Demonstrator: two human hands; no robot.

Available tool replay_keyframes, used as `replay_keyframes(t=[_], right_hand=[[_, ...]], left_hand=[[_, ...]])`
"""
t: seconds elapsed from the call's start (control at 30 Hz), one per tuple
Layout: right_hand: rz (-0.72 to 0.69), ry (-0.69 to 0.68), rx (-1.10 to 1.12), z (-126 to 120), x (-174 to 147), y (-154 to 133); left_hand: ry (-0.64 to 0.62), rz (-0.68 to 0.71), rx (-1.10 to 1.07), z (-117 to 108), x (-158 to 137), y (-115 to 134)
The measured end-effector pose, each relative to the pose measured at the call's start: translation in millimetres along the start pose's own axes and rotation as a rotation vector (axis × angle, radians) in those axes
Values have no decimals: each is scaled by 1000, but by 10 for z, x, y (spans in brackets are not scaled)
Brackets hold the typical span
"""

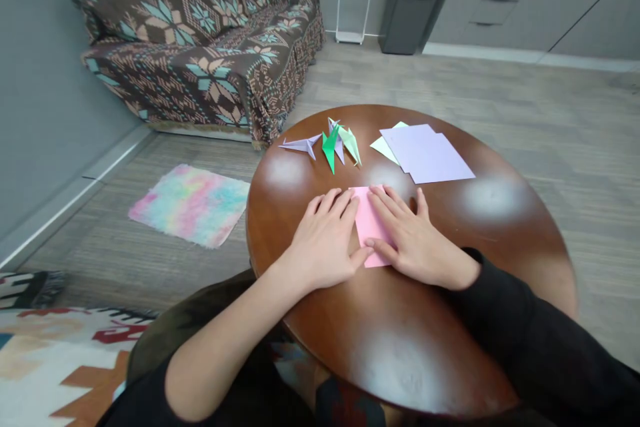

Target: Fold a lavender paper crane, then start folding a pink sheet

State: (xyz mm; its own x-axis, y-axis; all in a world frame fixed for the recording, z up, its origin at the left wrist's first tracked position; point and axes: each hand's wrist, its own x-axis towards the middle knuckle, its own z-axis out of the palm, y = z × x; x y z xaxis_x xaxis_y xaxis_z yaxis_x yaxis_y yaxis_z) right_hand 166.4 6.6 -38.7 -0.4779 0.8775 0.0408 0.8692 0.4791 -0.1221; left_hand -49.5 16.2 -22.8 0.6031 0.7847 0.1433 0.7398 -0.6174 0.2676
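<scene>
Both hands (324,238) (416,240) palm-down, left forearm (240,333) bare, right forearm (530,327) black-sleeved.

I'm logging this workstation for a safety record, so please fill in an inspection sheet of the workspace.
Surface: round brown wooden table, glossy, with light reflections.
Job's things: pink paper, rectangular, flat under the hands.
Clutter: folded paper cranes in purple and green at the far side; to their right, overlapping lavender sheets over a pale green sheet.
Hands: left hand laid at the paper's left edge; right hand laid over its right side.
Cables: nothing seen.
Surroundings: sofa under a patterned cover, pastel fluffy rug, grey cabinets.
</scene>
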Motion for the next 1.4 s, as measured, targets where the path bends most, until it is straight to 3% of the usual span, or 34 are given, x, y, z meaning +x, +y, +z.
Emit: replay_keyframes(t=[1.4], right_hand=[[-22,9,-42,33,-4,-9]], left_hand=[[-8,8,-16,27,-38,-30]])
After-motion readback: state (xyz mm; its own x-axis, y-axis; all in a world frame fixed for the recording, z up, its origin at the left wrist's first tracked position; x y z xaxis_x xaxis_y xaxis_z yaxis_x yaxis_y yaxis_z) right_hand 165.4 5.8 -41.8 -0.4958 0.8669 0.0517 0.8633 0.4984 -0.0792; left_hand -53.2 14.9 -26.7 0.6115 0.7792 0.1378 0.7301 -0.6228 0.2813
